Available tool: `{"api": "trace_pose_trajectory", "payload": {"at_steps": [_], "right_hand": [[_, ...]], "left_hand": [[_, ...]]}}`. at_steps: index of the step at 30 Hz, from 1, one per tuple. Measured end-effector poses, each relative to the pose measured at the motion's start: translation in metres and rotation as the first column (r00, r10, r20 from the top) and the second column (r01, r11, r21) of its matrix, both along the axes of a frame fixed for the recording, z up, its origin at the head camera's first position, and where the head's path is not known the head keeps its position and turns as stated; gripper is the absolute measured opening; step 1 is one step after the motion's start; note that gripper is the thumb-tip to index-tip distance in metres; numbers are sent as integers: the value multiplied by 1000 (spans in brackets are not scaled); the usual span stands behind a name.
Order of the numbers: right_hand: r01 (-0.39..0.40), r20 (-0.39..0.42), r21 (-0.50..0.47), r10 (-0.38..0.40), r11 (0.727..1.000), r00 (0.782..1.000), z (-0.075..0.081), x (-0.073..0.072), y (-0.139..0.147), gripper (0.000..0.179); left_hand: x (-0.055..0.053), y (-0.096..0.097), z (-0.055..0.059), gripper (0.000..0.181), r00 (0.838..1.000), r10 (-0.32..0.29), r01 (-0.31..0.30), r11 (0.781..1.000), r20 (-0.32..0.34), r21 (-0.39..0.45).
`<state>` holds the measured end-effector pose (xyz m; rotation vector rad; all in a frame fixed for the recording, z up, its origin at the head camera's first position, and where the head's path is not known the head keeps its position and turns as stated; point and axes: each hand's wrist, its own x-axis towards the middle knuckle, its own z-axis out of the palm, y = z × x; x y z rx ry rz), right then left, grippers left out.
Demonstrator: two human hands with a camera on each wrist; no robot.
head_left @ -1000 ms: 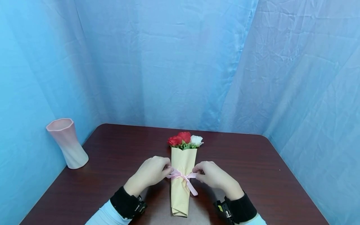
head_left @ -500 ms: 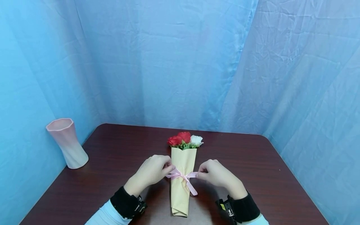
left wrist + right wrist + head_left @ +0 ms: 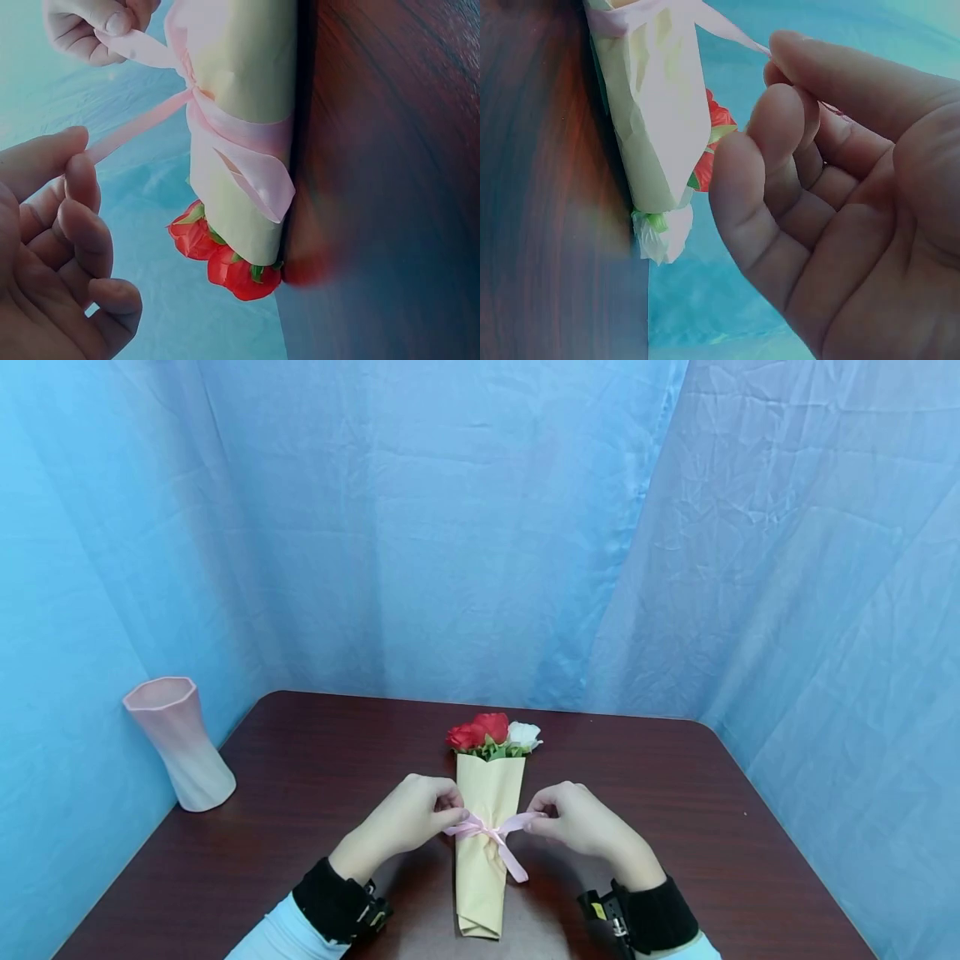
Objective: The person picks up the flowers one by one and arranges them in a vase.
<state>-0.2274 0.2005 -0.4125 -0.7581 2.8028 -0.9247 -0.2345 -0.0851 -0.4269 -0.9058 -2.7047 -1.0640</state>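
A bouquet wrapped in cream paper (image 3: 480,893) lies on the table, with red roses (image 3: 480,729) and a white rose (image 3: 524,734) at its far end. Round its middle runs a pink ribbon (image 3: 476,827), knotted at the front, one tail hanging toward the near right. My left hand (image 3: 412,812) pinches one ribbon strand between thumb and index finger, left of the knot. On the other side my right hand (image 3: 581,822) pinches another strand and draws it out to the right. In the left wrist view a pink loop (image 3: 255,180) stands out beside the paper.
A pink-and-white twisted vase (image 3: 180,743) stands at the table's left edge. The dark brown wooden table (image 3: 675,793) carries the bouquet. Blue cloth (image 3: 480,527) hangs behind and along both sides.
My right hand has moved a little right and up, drawing its ribbon strand outward from the bouquet. The left hand has barely shifted. Bouquet and vase stay in place.
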Motion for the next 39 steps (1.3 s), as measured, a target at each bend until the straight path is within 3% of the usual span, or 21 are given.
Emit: {"api": "trace_pose_trajectory", "payload": {"at_steps": [5, 19, 28, 39], "right_hand": [[-2, -8, -28, 2, 1000, 1000, 3, 0, 2, 11], [41, 18, -59, -40, 997, 999, 11, 1, 8, 16], [54, -8, -38, -55, 998, 998, 12, -1, 13, 20], [81, 6, 3, -81, 997, 997, 11, -1, 16, 21]], "left_hand": [[0, 0, 1, 16, 999, -22, 21, 999, 24, 30], [-1, -3, 3, 26, 997, 16, -18, 999, -75, -27], [-3, -10, 5, 20, 999, 15, -17, 999, -33, -47], [-4, -19, 7, 20, 999, 13, -16, 995, -38, -96]]}}
